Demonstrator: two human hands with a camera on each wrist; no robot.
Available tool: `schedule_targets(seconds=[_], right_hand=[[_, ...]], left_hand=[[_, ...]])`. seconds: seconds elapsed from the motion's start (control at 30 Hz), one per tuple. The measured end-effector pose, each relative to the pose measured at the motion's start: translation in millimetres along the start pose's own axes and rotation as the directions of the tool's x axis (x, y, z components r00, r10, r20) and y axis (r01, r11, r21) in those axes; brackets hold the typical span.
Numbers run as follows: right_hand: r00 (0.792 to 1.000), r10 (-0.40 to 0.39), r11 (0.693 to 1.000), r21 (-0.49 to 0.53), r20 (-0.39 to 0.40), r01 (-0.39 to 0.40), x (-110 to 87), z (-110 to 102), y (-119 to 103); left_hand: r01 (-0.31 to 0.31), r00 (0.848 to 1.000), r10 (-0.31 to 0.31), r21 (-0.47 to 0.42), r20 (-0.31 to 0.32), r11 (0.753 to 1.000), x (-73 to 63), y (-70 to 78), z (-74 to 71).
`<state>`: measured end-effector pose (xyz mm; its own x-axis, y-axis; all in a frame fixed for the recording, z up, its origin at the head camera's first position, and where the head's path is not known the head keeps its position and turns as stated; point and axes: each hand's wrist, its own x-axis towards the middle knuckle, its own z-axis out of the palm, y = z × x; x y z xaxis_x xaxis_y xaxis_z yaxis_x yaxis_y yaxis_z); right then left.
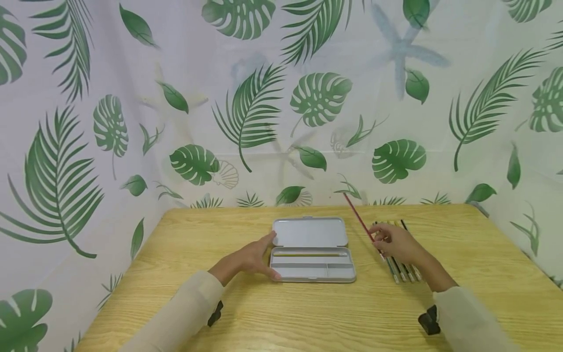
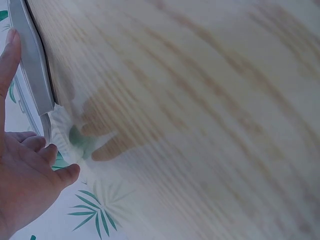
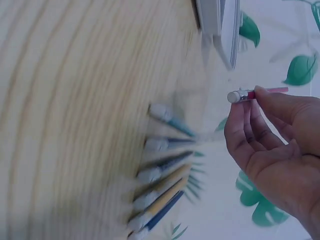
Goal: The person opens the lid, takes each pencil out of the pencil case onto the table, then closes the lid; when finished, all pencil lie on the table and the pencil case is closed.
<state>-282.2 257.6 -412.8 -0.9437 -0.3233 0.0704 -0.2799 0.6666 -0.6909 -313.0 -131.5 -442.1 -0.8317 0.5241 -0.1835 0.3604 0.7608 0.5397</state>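
While the right hand (image 1: 398, 242) is pinching a red pencil (image 1: 358, 216) slanting far-left, the case (image 1: 301, 272) is lying left. Unclenched, the left hand (image 1: 256, 256) is touching it.

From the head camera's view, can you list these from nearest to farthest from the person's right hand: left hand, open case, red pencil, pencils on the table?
1. Red pencil: in the right hand's grip.
2. Pencils on the table: just below that hand.
3. Open case: to its left.
4. Left hand: at the case's left end.
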Motion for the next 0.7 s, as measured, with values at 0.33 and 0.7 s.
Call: schedule_targets(seconds=[0.33, 0.7], right_hand=[[0.983, 0.184, 0.977, 0.104, 0.016, -0.185, -22.5, -34, 41], [0.942, 0.334, 0.942, 0.016, 0.0, -0.334, -44.7, -54, 77]], left_hand=[[-0.008, 1.0, 0.008, 0.01, -0.009, 1.0, 0.6, -1.8, -0.4], [-0.009, 1.0, 0.009, 0.002, -0.003, 1.0, 1.2, -1.1, -0.7]])
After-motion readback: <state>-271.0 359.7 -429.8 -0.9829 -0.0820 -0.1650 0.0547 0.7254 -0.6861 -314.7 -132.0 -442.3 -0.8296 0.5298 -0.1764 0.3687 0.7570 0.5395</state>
